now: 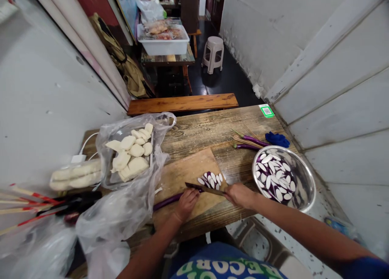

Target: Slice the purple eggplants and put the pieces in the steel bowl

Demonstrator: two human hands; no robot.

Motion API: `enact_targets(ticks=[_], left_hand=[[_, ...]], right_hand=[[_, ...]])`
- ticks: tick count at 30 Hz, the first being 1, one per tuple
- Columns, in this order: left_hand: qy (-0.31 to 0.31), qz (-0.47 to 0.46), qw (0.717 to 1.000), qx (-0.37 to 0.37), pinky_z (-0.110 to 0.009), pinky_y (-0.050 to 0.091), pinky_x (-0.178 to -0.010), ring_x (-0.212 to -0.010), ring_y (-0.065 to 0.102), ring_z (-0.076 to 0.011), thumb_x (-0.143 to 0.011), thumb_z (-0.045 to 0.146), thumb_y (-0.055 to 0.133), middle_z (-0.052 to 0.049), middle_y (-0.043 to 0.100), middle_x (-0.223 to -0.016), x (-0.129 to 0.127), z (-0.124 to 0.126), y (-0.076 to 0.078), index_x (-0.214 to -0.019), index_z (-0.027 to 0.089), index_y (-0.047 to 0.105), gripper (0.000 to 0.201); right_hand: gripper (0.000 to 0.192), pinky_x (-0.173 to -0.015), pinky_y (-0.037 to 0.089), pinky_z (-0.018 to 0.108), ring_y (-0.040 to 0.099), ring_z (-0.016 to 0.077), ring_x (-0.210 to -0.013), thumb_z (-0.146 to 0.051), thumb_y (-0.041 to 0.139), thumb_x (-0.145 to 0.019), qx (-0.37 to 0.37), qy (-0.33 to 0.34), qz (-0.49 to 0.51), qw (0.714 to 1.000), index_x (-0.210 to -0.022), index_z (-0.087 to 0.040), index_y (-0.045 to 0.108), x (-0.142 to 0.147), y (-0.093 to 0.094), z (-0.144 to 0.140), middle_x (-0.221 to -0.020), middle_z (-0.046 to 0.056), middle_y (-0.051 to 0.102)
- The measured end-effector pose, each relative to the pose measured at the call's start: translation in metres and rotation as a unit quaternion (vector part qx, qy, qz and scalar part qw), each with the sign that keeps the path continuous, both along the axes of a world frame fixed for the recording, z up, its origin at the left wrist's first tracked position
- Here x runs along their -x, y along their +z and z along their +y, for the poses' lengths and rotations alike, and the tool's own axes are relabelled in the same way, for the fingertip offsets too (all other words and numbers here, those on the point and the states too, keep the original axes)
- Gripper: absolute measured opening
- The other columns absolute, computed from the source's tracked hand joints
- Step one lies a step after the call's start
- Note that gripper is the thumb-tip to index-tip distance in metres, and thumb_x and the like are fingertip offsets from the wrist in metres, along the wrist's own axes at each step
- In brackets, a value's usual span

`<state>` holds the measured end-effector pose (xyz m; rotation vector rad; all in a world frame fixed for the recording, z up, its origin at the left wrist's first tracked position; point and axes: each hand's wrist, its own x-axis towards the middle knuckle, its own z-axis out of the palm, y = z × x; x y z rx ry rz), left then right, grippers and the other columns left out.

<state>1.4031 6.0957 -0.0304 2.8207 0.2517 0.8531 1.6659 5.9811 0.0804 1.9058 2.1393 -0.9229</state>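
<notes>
My left hand (186, 204) presses down on a long purple eggplant (166, 201) lying across a wooden cutting board (182, 173). My right hand (240, 194) grips the handle of a knife (204, 188), whose blade points left toward the eggplant's cut end. A small pile of eggplant slices (211, 179), white with purple rims, lies on the board just beyond the blade. To the right stands a metal bowl (304, 186) holding several more slices.
Two whole thin eggplants (252, 143), bamboo skewers and a blue cloth (277, 139) lie behind the bowl. A tray of white dough pieces (132, 153) sits in a clear plastic bag at the left. A bench (182, 103), a tub-laden table and a stool (213, 54) stand beyond.
</notes>
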Motion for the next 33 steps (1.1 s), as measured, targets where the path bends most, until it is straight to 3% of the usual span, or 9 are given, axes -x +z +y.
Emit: enact_targets(ticks=[5, 9, 18, 24, 29, 33], left_hand=[[-0.002, 0.047, 0.998, 0.031, -0.036, 0.047, -0.090, -0.108, 0.051, -0.0176, -0.088, 0.009, 0.036, -0.010, 0.061, -0.108, 0.014, 0.005, 0.006, -0.108, 0.012, 0.057, 0.030], [0.036, 0.051, 0.998, 0.018, -0.038, 0.046, -0.092, -0.105, 0.052, -0.0174, -0.088, 0.009, 0.036, -0.008, 0.061, -0.106, 0.026, 0.005, 0.008, -0.107, 0.014, 0.058, 0.030], [0.031, 0.021, 0.999, 0.013, -0.037, 0.048, -0.090, -0.106, 0.054, -0.0173, -0.088, 0.010, 0.038, -0.008, 0.063, -0.104, 0.030, 0.002, -0.001, -0.105, 0.015, 0.059, 0.027], [0.027, 0.029, 0.999, 0.003, -0.037, 0.049, -0.090, -0.110, 0.052, -0.0179, -0.089, 0.010, 0.035, -0.009, 0.063, -0.105, 0.034, 0.000, -0.004, -0.107, 0.015, 0.060, 0.031], [0.040, 0.011, 0.999, -0.010, -0.034, 0.049, -0.089, -0.107, 0.053, -0.0170, -0.088, 0.009, 0.037, -0.008, 0.065, -0.100, 0.031, -0.002, -0.002, -0.103, 0.014, 0.061, 0.028], [0.032, 0.018, 0.999, -0.012, -0.034, 0.049, -0.088, -0.105, 0.052, -0.0177, -0.088, 0.008, 0.035, -0.008, 0.064, -0.101, 0.031, 0.000, 0.004, -0.103, 0.012, 0.060, 0.029]], right_hand=[[0.036, -0.063, 0.040, 0.027, 0.063, 0.0227, -0.076, -0.033, 0.031, -0.092, -0.023, -0.051, 0.003, 0.998, -0.091, -0.013, 0.061, 0.019, -0.016, 0.001, -0.084, 0.012, 0.066], [0.036, -0.064, 0.040, 0.027, 0.063, 0.0216, -0.076, -0.033, 0.030, -0.093, -0.023, -0.083, 0.004, 0.996, -0.089, -0.014, 0.060, 0.021, -0.015, -0.008, -0.083, 0.010, 0.066], [0.036, -0.059, 0.035, 0.028, 0.063, 0.0221, -0.073, -0.031, 0.029, -0.093, -0.032, 0.003, -0.007, 0.999, -0.084, -0.014, 0.060, 0.013, 0.015, -0.003, -0.081, 0.010, 0.066], [0.036, -0.057, 0.033, 0.028, 0.063, 0.0214, -0.072, -0.032, 0.031, -0.092, -0.029, 0.047, -0.019, 0.998, -0.083, -0.014, 0.061, 0.002, 0.021, 0.005, -0.080, 0.010, 0.066], [0.035, -0.059, 0.036, 0.028, 0.063, 0.0225, -0.074, -0.033, 0.033, -0.092, -0.026, 0.067, -0.016, 0.997, -0.084, -0.014, 0.061, 0.009, 0.006, 0.026, -0.081, 0.010, 0.066], [0.034, -0.062, 0.038, 0.027, 0.063, 0.0221, -0.076, -0.034, 0.033, -0.091, -0.034, 0.040, -0.005, 0.999, -0.086, -0.014, 0.060, 0.026, -0.013, 0.031, -0.084, 0.010, 0.066]])
